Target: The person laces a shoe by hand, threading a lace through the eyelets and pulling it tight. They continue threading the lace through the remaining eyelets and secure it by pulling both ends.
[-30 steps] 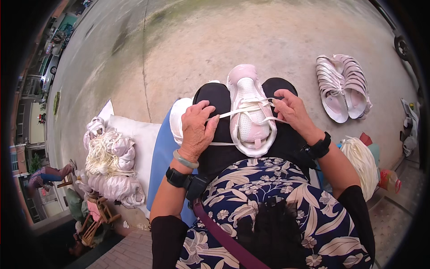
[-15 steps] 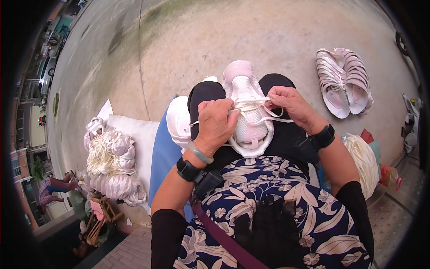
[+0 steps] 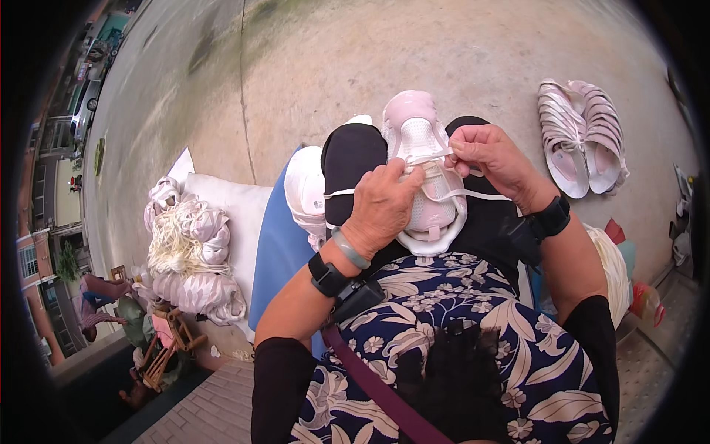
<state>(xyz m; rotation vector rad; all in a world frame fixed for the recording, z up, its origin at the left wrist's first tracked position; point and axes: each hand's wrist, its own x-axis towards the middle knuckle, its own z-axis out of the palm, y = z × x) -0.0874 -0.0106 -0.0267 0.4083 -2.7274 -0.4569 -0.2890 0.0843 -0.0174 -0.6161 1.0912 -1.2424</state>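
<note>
A pink and white shoe [image 3: 418, 135] sits on the person's lap between black-clad knees, toe pointing away. The right hand [image 3: 488, 159] pinches a white lace [image 3: 433, 156] at thumb and forefinger; the left hand [image 3: 386, 203] bends over the shoe's lacing, its grip hidden, so whether it holds lace cannot be told

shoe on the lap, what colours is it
The shoe is pale pink and white; head view shows it best.

The left hand [image 3: 384, 201] has moved inward over the shoe [image 3: 419, 135], nearer the right hand [image 3: 494, 159].
</note>
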